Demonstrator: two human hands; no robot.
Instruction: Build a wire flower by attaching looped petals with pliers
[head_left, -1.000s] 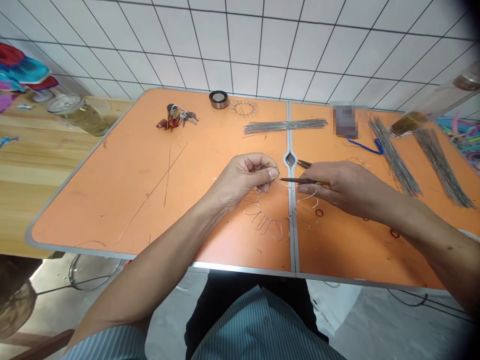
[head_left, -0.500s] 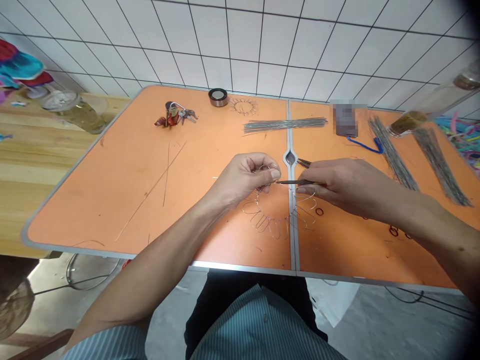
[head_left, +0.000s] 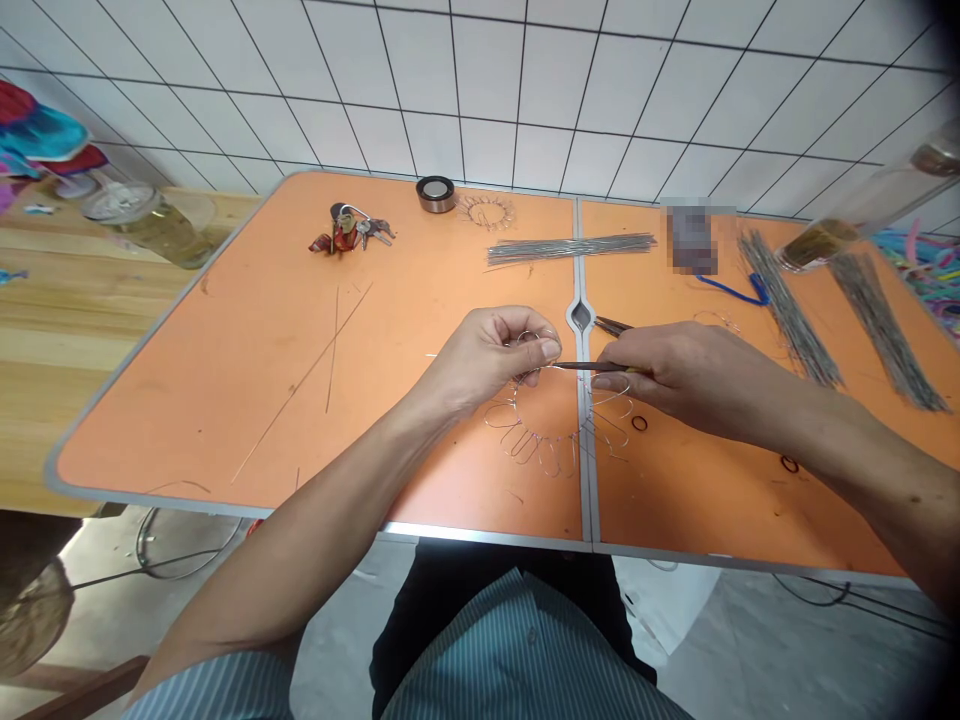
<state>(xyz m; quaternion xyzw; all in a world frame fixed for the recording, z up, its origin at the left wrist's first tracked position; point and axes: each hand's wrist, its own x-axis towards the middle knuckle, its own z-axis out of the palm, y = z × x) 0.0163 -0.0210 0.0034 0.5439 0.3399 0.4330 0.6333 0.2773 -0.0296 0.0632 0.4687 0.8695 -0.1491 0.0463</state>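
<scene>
My left hand (head_left: 517, 345) pinches the upper left side of a wire ring (head_left: 551, 438) between thumb and fingers. The ring is thin silvery wire with petal-like loops standing outward all round it. My right hand (head_left: 664, 365) is closed around a slim dark pointed tool (head_left: 589, 366), whose exact kind I cannot tell. Its tip reaches the wire beside my left thumb. Just above my right fingers, a second dark pronged tool (head_left: 611, 325) shows its ends, the rest hidden behind the hand.
On the orange folding table (head_left: 420, 450) are a wire bundle (head_left: 570, 248), two more bundles at right, another looped ring (head_left: 487, 212), a tape roll (head_left: 436, 194), keys (head_left: 364, 230), small dark rings (head_left: 639, 424) and loose wires. A glass jar (head_left: 817, 245) stands at the back right.
My right hand has shifted very slightly down and right at the knuckles. The tool tip stays at the wire, and my left hand keeps its pinch with almost no movement.
</scene>
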